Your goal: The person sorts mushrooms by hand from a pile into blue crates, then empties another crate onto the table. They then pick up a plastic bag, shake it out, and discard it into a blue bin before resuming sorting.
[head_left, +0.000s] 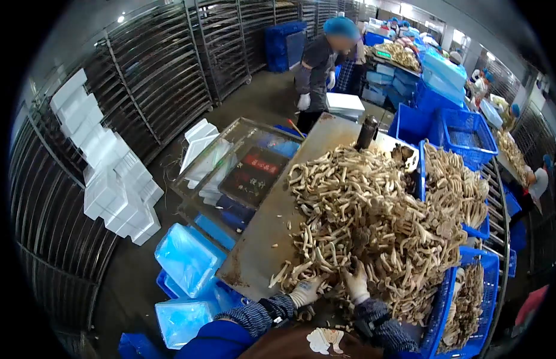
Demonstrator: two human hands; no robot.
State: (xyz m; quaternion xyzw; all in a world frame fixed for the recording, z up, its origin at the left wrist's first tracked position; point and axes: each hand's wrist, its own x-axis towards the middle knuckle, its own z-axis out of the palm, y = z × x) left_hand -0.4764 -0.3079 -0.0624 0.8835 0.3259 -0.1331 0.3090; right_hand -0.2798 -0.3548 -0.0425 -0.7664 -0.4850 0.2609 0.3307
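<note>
A large heap of long-stemmed brown mushrooms point(362, 215) covers much of a metal table point(260, 239). At its near edge my left hand point(306, 292), in a pale glove, touches the mushrooms; its fingertips are lost among the stems. Beside it, my right hand point(356, 283), gloved too with darkened fingertips, rests against the heap with fingers apart and no mushroom plainly held. To the right, a blue crate point(490, 299) contains more mushrooms. Another blue crate point(423, 170) of mushrooms stands farther back, against the heap.
A dark cylindrical container point(367, 132) stands behind the heap. Left of the table are a metal frame point(188, 173) and blue-lined boxes point(188, 260). White foam boxes point(119, 185) are stacked near tall racks point(152, 78). A person point(320, 72) in a blue cap stands beyond the table.
</note>
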